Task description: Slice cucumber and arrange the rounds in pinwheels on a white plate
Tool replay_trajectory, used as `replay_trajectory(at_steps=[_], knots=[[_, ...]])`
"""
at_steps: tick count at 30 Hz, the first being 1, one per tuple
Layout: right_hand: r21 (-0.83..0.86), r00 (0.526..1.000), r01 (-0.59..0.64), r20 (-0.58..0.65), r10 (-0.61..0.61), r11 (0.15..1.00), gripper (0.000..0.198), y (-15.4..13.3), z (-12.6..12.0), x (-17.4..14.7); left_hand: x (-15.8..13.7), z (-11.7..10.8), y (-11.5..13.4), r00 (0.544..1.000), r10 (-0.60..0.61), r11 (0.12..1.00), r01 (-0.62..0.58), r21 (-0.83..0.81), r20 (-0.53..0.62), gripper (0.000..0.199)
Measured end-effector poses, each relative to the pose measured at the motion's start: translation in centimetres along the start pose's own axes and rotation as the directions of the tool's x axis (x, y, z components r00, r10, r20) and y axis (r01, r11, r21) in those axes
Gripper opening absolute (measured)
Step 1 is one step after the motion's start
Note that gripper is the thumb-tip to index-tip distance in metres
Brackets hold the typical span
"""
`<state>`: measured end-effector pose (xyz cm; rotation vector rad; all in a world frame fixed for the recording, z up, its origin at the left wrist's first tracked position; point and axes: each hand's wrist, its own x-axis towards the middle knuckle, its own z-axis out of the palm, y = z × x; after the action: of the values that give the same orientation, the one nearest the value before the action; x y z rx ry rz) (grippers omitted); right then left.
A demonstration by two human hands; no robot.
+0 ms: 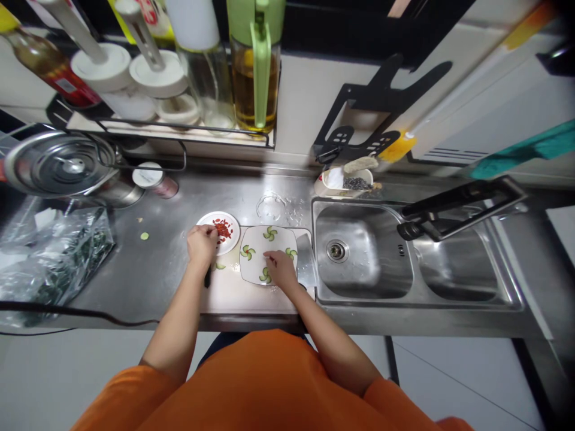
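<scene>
My left hand [202,244] is over the left edge of a small round white plate [232,244], its fingertips pinched together. Chopped red pieces, resembling chilli [223,229], lie in that plate. To the right is a squarish white plate [254,270] bearing green curved slices in pinwheel shapes [270,233]; the left pinwheel has a red centre. Above this plate's right half, my right hand [282,267] has its thumb and finger closed in a pinch. Whatever either pinch holds is too small to make out. Under the squarish plate lies a pale cutting board [251,301].
Left of the board are a black handle [207,278], a small white-lidded jar [155,179], a lidded steel pot [67,164] and a plastic bag of greens [58,257]. A double sink [363,254] with a black tap [449,209] lies right. A bottle rack [179,131] overhangs the back.
</scene>
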<state>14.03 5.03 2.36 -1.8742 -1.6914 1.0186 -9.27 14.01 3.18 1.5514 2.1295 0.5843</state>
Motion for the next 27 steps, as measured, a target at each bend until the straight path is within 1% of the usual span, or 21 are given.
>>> replay_trajectory(at_steps=[4,7,8,10,12,14,16,18,20,22,27], knots=[[0.006,1.0,0.002,-0.01,-0.002,1.0,0.026,0.4,-0.1,0.1,-0.5,-0.7,0.5,0.996,-0.028,0.999,0.031,0.035,-0.08,0.022],[0.022,1.0,0.001,-0.026,0.0,1.0,0.027,0.7,-0.4,0.3,-1.1,-1.2,1.3,0.99,-0.087,0.996,0.087,0.001,-0.108,0.023],[0.026,0.999,0.0,-0.034,0.001,1.0,0.027,0.8,-0.6,0.4,-1.4,-1.2,1.7,0.989,-0.111,0.993,0.108,-0.037,-0.094,0.024],[0.032,0.999,-0.001,-0.048,0.002,1.0,0.027,0.9,-0.9,0.6,-2.1,-1.0,2.9,0.991,-0.131,0.983,0.127,-0.134,-0.024,0.026],[0.036,0.998,-0.001,-0.07,0.003,0.999,0.027,1.0,-1.3,1.0,-2.9,-0.2,4.4,0.993,-0.09,0.97,0.104,-0.22,0.071,0.025],[0.043,0.995,0.0,-0.098,0.004,0.999,0.028,1.1,-1.6,1.4,-3.7,1.1,6.1,0.986,-0.044,0.957,0.088,-0.276,0.163,0.025],[0.044,0.992,0.002,-0.129,0.004,0.999,0.028,1.0,-2.0,2.0,-4.2,2.6,7.7,0.965,0.002,0.941,0.087,-0.328,0.261,0.026],[0.039,0.988,-0.002,-0.153,0.008,0.999,0.029,1.0,-2.3,2.6,-4.4,4.1,8.9,0.947,0.02,0.938,0.093,-0.335,0.319,0.024],[0.032,0.984,-0.012,-0.179,0.018,0.999,0.029,1.0,-2.5,3.1,-4.4,5.3,9.7,0.939,0.018,0.945,0.096,-0.312,0.343,0.022],[0.025,0.98,-0.019,-0.198,0.024,0.999,0.03,1.0,-2.6,3.4,-4.3,6.2,10.0,0.939,0.017,0.956,0.086,-0.282,0.342,0.021],[-0.02,0.98,-0.003,-0.201,-0.001,1.0,0.032,1.0,-2.3,3.7,-4.4,6.8,10.2,0.943,0.028,0.976,0.046,-0.212,0.333,0.021]])
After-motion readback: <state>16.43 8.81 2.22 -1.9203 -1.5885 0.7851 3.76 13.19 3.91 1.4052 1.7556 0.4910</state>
